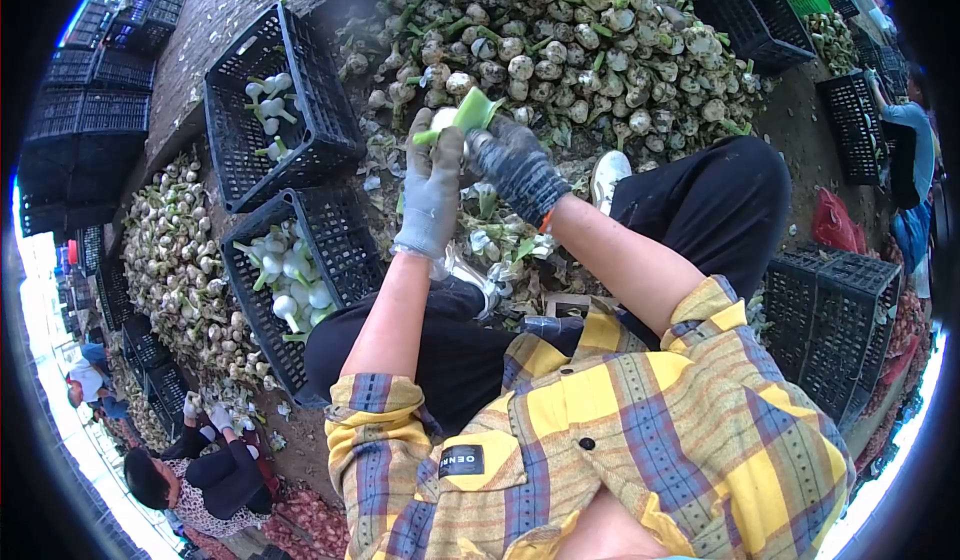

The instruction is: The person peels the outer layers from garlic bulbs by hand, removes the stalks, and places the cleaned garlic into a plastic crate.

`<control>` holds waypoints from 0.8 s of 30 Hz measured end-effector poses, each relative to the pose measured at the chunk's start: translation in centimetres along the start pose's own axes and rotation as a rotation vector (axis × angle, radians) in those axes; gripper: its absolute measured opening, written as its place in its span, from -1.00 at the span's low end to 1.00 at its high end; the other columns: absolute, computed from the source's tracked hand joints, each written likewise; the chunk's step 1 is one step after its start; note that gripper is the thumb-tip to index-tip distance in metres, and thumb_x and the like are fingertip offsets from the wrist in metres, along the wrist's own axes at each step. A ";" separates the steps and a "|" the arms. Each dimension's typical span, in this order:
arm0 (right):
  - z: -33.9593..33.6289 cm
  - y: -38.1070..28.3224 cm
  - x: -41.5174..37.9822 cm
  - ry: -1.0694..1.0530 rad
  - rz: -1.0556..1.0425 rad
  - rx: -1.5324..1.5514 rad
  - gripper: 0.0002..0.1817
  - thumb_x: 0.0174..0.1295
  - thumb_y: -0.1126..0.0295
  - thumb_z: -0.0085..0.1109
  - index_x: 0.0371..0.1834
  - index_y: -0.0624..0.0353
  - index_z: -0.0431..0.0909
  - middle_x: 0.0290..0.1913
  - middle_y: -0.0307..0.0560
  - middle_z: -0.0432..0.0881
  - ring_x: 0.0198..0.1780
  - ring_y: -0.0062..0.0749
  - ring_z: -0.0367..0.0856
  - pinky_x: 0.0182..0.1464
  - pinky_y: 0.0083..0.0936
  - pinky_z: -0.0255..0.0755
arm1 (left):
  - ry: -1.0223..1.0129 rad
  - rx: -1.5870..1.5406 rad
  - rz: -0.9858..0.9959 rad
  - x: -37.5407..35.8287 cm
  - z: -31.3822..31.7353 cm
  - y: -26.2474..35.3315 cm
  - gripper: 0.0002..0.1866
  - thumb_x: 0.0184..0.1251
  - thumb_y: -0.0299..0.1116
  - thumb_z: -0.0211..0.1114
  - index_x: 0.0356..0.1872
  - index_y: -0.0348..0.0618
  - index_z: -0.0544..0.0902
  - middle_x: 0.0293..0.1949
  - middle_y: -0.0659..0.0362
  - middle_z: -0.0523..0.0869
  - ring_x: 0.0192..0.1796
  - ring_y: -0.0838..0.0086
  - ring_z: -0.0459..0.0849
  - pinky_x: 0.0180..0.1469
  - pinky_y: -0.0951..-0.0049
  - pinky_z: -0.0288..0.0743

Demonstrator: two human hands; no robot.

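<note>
While gripping the bulb in the left hand, keep the right hand clamped near the stalk, peeling away from the 2 crates.

A pale, round garlic bulb with a thick green stalk sits just above frame centre, gripped between both hands. The grey-gloved left hand closes on it from seven o'clock, the dark-gloved right hand presses in from four o'clock. The white bulb peeks out above the left fingers, and its stalk tilts up towards two o'clock, its cut end bright green.
</note>
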State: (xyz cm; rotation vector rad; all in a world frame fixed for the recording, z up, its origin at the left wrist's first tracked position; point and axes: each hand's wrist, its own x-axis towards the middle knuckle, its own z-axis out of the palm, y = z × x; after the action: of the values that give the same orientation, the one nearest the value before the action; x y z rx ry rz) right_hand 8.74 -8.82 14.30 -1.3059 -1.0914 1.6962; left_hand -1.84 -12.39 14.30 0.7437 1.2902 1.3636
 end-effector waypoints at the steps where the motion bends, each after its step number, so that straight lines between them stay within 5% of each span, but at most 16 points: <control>1: 0.3 0.8 0.0 -0.031 -0.147 -0.061 -0.79 0.22 0.40 -0.04 -0.19 0.27 0.51 -0.40 -0.10 0.60 -0.43 -0.43 0.52 -0.33 -0.48 0.41 | 0.016 -0.046 0.011 0.6 -0.3 -0.7 -0.48 0.36 -0.18 0.12 0.25 -0.21 0.26 0.07 0.16 0.48 0.03 0.53 0.48 0.10 0.55 0.35; 3: 0.4 0.8 -0.7 -0.084 -0.130 -0.080 -0.81 0.22 0.40 -0.04 -0.22 0.24 0.52 -0.43 -0.11 0.59 -0.46 -0.43 0.52 -0.35 -0.47 0.41 | 0.036 -0.015 0.185 1.9 -0.8 -1.9 -0.50 0.37 -0.03 0.05 0.13 -0.22 0.41 -0.03 0.18 0.54 -0.02 0.54 0.52 0.06 0.53 0.39; 6: 0.2 2.2 0.7 -0.176 -0.246 -0.037 -0.85 0.22 0.40 -0.05 -0.37 0.19 0.51 -0.54 -0.17 0.53 -0.50 -0.47 0.52 -0.42 -0.50 0.42 | 0.088 0.053 -0.045 1.6 -1.6 -1.0 -0.48 0.37 0.07 -0.02 0.09 -0.17 0.46 -0.09 0.20 0.56 -0.09 0.57 0.53 -0.05 0.55 0.45; 7: 0.0 2.2 0.6 -0.189 -0.040 0.273 -0.85 0.21 0.40 -0.06 -0.40 0.18 0.50 -0.56 -0.18 0.52 -0.51 -0.47 0.52 -0.44 -0.51 0.42 | 0.114 0.071 -0.032 1.9 -1.5 -1.0 -0.51 0.38 0.08 -0.07 0.02 -0.10 0.51 -0.26 0.24 0.60 -0.32 0.62 0.55 -0.32 0.61 0.49; 9: -1.5 4.7 2.6 -0.282 0.384 1.053 -0.86 0.24 0.41 -0.11 -0.45 0.16 0.39 -0.60 -0.23 0.41 -0.54 -0.47 0.42 -0.35 -0.44 0.45 | 0.194 -0.061 -0.167 1.6 -1.6 0.6 -0.55 0.38 0.08 -0.06 -0.06 -0.06 0.55 -0.39 0.28 0.59 -0.47 0.65 0.51 -0.49 0.64 0.43; 10: -0.6 1.0 1.3 -0.028 0.320 0.925 -0.85 0.23 0.44 -0.16 -0.49 0.14 0.34 -0.60 -0.24 0.38 -0.58 -0.44 0.38 -0.30 -0.31 0.46 | 0.236 -0.128 -0.235 1.5 -1.9 1.2 -0.57 0.38 0.07 -0.05 -0.10 -0.05 0.57 -0.46 0.30 0.59 -0.55 0.66 0.49 -0.57 0.66 0.40; 11: -1.2 -0.7 0.9 -0.025 0.291 0.922 -0.85 0.24 0.44 -0.16 -0.49 0.14 0.34 -0.60 -0.25 0.38 -0.58 -0.44 0.37 -0.28 -0.27 0.46 | 0.309 -0.203 -0.186 2.0 -2.4 0.7 -0.60 0.37 0.06 -0.04 -0.20 -0.02 0.59 -0.58 0.33 0.56 -0.67 0.67 0.42 -0.68 0.67 0.30; 13: -3.4 -0.7 1.7 -0.020 0.239 0.893 -0.81 0.28 0.37 -0.15 -0.40 0.22 0.41 -0.56 -0.22 0.45 -0.55 -0.41 0.43 -0.25 -0.25 0.49 | 0.309 -0.211 -0.217 1.8 -3.3 1.0 -0.58 0.38 0.06 -0.07 -0.20 -0.05 0.58 -0.52 0.29 0.59 -0.62 0.66 0.46 -0.65 0.67 0.32; 16: -5.3 0.7 1.7 -0.123 -0.136 0.121 -0.66 0.32 0.21 -0.13 -0.23 0.31 0.49 -0.46 -0.14 0.56 -0.43 -0.32 0.55 -0.25 -0.25 0.50 | 0.278 -0.221 -0.205 1.8 -3.1 0.8 -0.55 0.38 0.08 -0.08 -0.21 -0.08 0.58 -0.49 0.28 0.59 -0.57 0.65 0.49 -0.61 0.67 0.34; 18: -5.7 1.2 0.9 -0.498 -0.308 -1.140 -0.62 0.31 0.04 -0.12 -0.10 0.02 0.58 -0.16 0.01 0.64 -0.23 -0.13 0.61 -0.12 -0.35 0.49 | 0.250 -0.204 -0.181 1.6 -3.1 0.9 -0.53 0.38 0.10 -0.09 -0.22 -0.09 0.57 -0.47 0.28 0.60 -0.54 0.64 0.51 -0.57 0.66 0.36; 20: -5.6 3.9 -0.5 -0.255 -0.447 -1.187 -0.60 0.24 0.03 -0.08 -0.14 0.10 0.57 -0.23 -0.02 0.65 -0.21 -0.10 0.61 -0.12 -0.34 0.50 | 0.216 -0.162 -0.149 1.6 -3.1 1.0 -0.51 0.37 0.12 -0.10 -0.23 -0.10 0.57 -0.44 0.29 0.60 -0.50 0.64 0.52 -0.52 0.65 0.38; 24: -4.9 4.2 0.7 -0.372 -0.312 -0.774 -0.60 0.17 0.08 0.11 -0.21 0.25 0.53 -0.26 0.00 0.65 -0.18 -0.14 0.62 -0.07 -0.38 0.48 | 0.165 0.158 -0.017 1.7 -3.4 0.1 -0.30 0.31 0.29 -0.18 -0.22 -0.23 0.60 -0.37 0.23 0.61 -0.41 0.61 0.52 -0.35 0.62 0.40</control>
State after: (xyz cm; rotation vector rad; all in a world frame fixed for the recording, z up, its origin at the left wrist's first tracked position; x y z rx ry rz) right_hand 13.15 -8.87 9.56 -1.1661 -2.1947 1.3422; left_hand -5.44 -11.73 13.30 0.7370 1.5452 1.3427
